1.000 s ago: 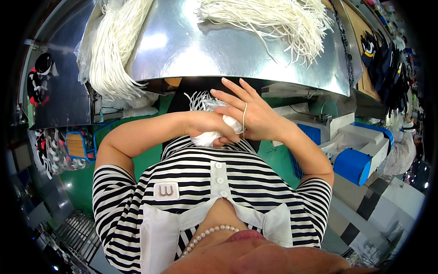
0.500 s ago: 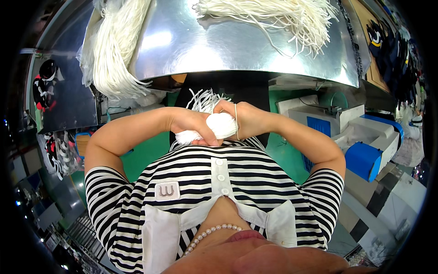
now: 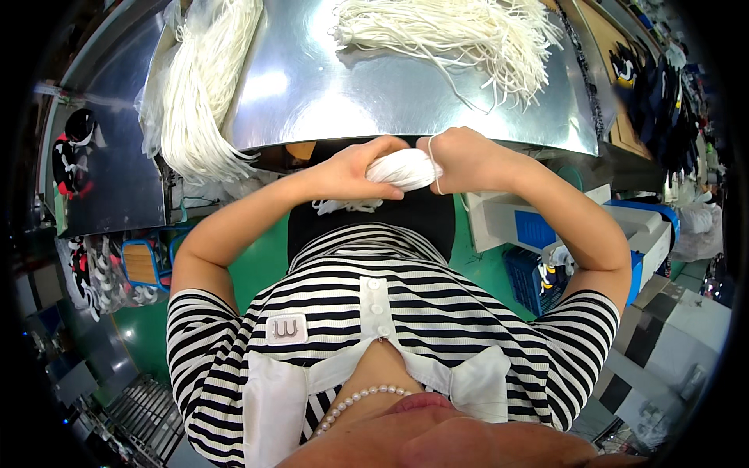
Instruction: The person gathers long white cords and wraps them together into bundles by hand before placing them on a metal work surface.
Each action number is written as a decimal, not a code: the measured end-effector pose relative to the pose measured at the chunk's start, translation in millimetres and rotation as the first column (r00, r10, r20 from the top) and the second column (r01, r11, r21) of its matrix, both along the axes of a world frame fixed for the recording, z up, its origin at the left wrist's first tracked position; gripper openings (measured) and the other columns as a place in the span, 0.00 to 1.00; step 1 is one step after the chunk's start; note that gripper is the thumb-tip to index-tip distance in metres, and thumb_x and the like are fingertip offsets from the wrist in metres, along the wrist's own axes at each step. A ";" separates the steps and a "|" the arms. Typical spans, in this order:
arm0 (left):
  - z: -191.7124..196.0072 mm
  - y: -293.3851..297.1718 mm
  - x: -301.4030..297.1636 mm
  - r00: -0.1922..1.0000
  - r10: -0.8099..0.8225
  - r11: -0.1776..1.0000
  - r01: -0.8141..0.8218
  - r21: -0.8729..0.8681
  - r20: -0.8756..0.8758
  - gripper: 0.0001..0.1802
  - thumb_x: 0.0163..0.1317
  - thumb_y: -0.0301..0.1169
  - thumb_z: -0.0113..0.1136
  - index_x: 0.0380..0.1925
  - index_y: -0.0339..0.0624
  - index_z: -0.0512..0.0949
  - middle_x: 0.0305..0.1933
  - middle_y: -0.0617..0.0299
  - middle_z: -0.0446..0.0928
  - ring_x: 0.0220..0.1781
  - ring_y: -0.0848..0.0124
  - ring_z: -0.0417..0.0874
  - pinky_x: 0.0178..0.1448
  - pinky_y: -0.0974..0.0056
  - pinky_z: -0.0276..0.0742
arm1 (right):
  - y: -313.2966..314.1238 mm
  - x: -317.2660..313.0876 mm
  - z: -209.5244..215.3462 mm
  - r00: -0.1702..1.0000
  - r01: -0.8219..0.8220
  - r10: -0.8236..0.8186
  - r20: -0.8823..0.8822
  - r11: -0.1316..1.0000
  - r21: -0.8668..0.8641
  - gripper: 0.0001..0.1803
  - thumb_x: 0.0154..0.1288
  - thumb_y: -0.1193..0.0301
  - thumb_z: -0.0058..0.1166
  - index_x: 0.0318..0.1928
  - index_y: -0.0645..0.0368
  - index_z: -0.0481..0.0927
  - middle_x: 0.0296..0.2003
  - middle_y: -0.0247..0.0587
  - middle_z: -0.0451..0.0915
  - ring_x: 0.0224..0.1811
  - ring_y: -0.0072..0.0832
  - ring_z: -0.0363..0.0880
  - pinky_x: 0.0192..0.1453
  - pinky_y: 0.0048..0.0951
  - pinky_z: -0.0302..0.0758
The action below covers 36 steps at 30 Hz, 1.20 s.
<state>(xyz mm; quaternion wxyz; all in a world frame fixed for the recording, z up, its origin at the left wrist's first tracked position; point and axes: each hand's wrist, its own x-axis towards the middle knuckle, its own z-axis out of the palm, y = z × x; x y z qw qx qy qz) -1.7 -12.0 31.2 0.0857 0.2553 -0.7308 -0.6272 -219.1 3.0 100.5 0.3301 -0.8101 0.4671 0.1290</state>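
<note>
Just in front of the table's near edge, my left hand (image 3: 357,173) wraps round a thick bundle of white cords (image 3: 402,168), thumb below it and fingers above. The bundle's loose ends (image 3: 347,206) hang out under that hand. My right hand (image 3: 474,161) is closed at the bundle's right end, its fingertips hidden from view. A thin pale loop, like a cord or elastic band (image 3: 435,165), runs across this hand close to the bundle. Whether the loop also goes round the cords cannot be seen.
On the shiny metal table (image 3: 296,109) lie two more heaps of cream cords, a left one (image 3: 204,101) hanging over the edge and a right one (image 3: 452,39). A blue crate (image 3: 535,274) and a grey-white machine (image 3: 538,222) stand right; a wooden-seated stool (image 3: 143,264) stands left.
Both hands have moved forward, away from my body, to the table's edge with the bundle. They sit a little farther apart, and more of the bundle's length shows between them.
</note>
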 end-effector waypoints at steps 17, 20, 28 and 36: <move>37.0 -29.1 -56.2 0.922 -0.308 0.275 -0.148 -0.950 -0.233 0.08 0.49 0.25 0.60 0.32 0.40 0.78 0.38 0.59 0.76 0.34 0.62 0.77 0.36 0.61 0.72 | -10.7 -25.2 -15.2 0.981 0.185 -0.188 0.048 0.981 0.054 0.16 0.41 0.65 0.64 0.33 0.56 0.82 0.24 0.44 0.82 0.30 0.40 0.82 0.37 0.37 0.77; 46.2 -21.3 -62.3 0.899 -0.425 0.252 0.007 -0.968 -0.104 0.07 0.47 0.25 0.62 0.29 0.41 0.76 0.34 0.59 0.76 0.35 0.60 0.78 0.36 0.59 0.73 | 4.8 -32.9 -43.7 0.970 0.181 -0.189 0.156 0.981 0.062 0.16 0.41 0.65 0.65 0.34 0.56 0.81 0.26 0.44 0.83 0.31 0.40 0.82 0.37 0.36 0.77; 57.0 -21.9 -24.1 0.965 -0.172 0.519 0.261 -0.814 0.200 0.10 0.54 0.32 0.62 0.35 0.42 0.75 0.31 0.54 0.78 0.32 0.53 0.79 0.38 0.53 0.74 | 8.6 -10.3 -2.2 0.976 -0.067 0.032 -0.214 0.985 -0.156 0.19 0.43 0.61 0.63 0.35 0.58 0.78 0.28 0.50 0.81 0.34 0.48 0.81 0.39 0.44 0.77; 41.7 -13.9 -59.5 0.971 0.066 0.923 -0.147 -0.356 -0.230 0.41 0.49 0.42 0.74 0.58 0.39 0.64 0.52 0.52 0.75 0.56 0.61 0.76 0.59 0.60 0.70 | 5.7 -10.9 34.4 0.988 -0.061 -0.020 -0.150 0.857 -0.512 0.15 0.42 0.69 0.66 0.31 0.61 0.77 0.25 0.44 0.81 0.29 0.41 0.83 0.31 0.39 0.77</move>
